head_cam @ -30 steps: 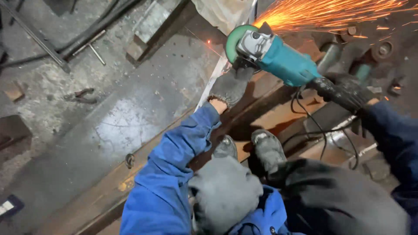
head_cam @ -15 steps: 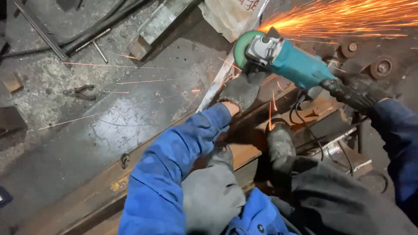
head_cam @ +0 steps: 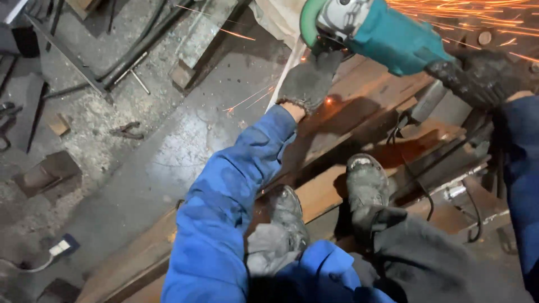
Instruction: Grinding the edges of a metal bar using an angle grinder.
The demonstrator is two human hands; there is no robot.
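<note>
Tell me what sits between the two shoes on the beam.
In the head view, only a bare strip of rusty steel beam shows between the left shoe and the right shoe; nothing lies on it.

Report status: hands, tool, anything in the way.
Left hand gloved, gripping grinder at the head. Right hand gloved, on the grinder's rear. Sparks flying right. Power cord trailing near boots.

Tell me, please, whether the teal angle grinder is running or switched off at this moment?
Running: orange sparks stream away from the teal angle grinder, gripped by both gloved hands, left hand under its head, right hand on its rear.
</note>
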